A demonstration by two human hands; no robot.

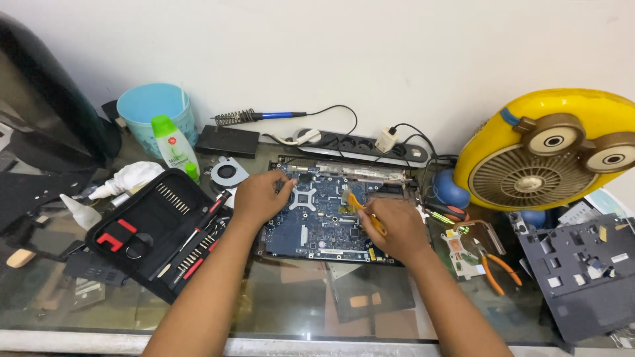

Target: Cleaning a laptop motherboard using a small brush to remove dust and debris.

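Blue board (324, 215) flat on glass table (278, 304), between open tool case (162, 231) and orange pliers (496, 268). Left hand (260, 196) spread loosely on board's left edge, gripping nothing. Right hand (390, 228) closed around yellow brush (360, 208), bristles on board; yellow fan (549, 152) to the right.

The circuit board (324, 215) is deep blue, speckled with silver and black parts, with a pale square frame at its ten o'clock. The brush (360, 206) held in the right hand (395, 228) is orange-yellow. At nine o'clock from the board lies a black tool case (159, 231) with red accents; at ten o'clock stands a light blue cup (155, 109) and a white bottle (173, 147) capped bright green. At three o'clock — a yellow fan (542, 149) with a beige grille, and orange-handled pliers (499, 268).
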